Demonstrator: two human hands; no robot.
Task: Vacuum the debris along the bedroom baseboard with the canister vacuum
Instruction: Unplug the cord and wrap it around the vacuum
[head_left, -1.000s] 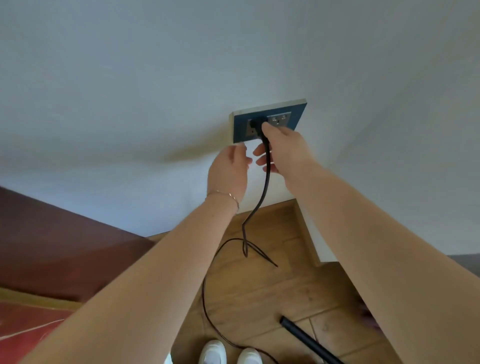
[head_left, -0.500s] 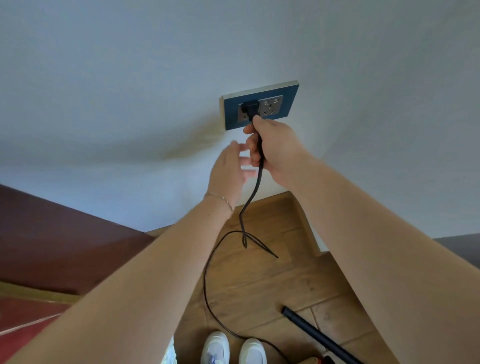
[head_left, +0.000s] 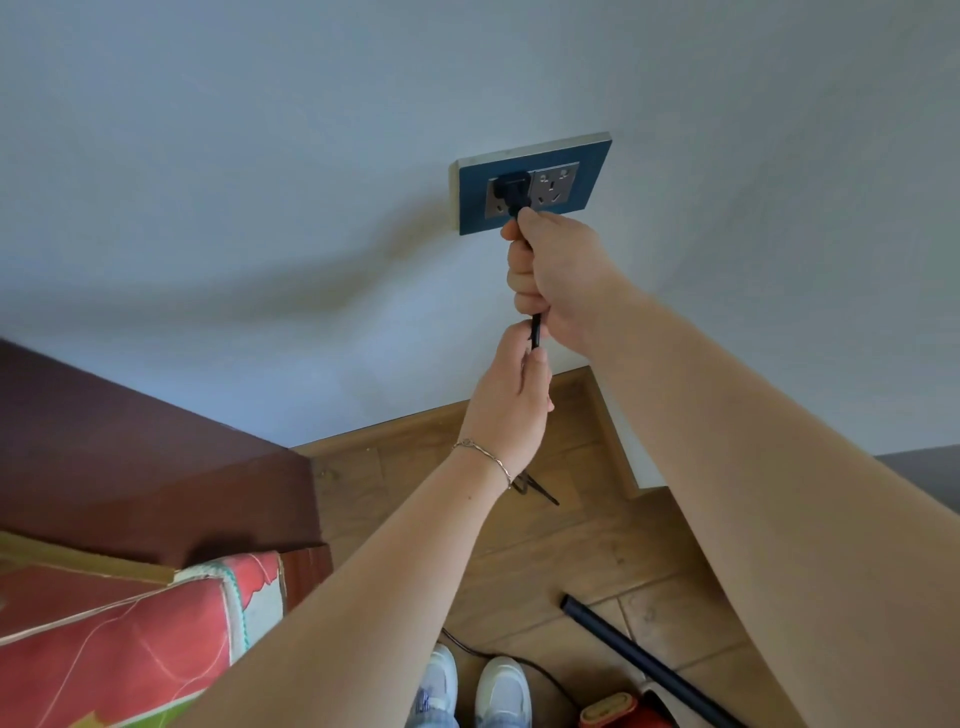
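A black plug (head_left: 511, 191) sits in the left socket of a blue wall outlet plate (head_left: 592, 171). Its black power cord (head_left: 535, 332) runs straight down from it. My right hand (head_left: 558, 275) is closed around the cord just under the plug. My left hand (head_left: 511, 400) grips the same cord right below the right hand. On the wooden floor lies the vacuum's black tube (head_left: 639, 657), and a red part of the canister vacuum (head_left: 618, 712) shows at the bottom edge. The wooden baseboard (head_left: 410, 423) runs along the foot of the white wall.
A dark wooden bed frame (head_left: 156, 467) with red patterned bedding (head_left: 130, 649) fills the lower left. My white shoes (head_left: 472, 686) stand on the floor, with slack cord (head_left: 535, 667) curling beside them. A wall corner (head_left: 621, 457) juts out at the right.
My left hand has moved from open beside the cord to closed on it below my right hand. My right hand has slid down off the plug onto the cord. The view has shifted, and the bedding now shows.
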